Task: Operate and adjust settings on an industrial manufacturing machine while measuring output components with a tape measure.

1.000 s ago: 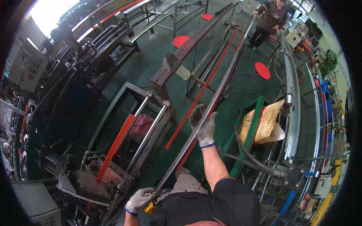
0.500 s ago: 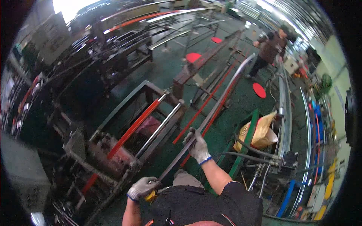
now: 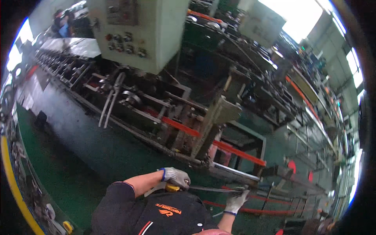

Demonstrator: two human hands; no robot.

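Observation:
Both my hands wear whitish-grey knit gloves with blue cuffs. My left hand [image 3: 176,178] is closed in front of my torso, at the near end of a long, thin grey metal strip [image 3: 213,189]. A small yellow object [image 3: 171,188] shows just under this hand; its kind is hard to make out. The strip runs rightward to my right hand [image 3: 236,200], whose fingers are wrapped round it. How far the strip reaches past that hand is hard to see.
Ahead stands a long roller machine [image 3: 129,98] beneath a pale control cabinet [image 3: 168,35] with several buttons. An orange-red bar [image 3: 239,152] comes out of its right end above a metal frame [image 3: 264,147]. Red bars [image 3: 266,212] lie low at right. A yellow edge [image 3: 13,188] curves at far left.
My view has swung left, bringing the control cabinet and roller machine in front. Both hands keep their hold, and the strip now lies across my body instead of pointing away.

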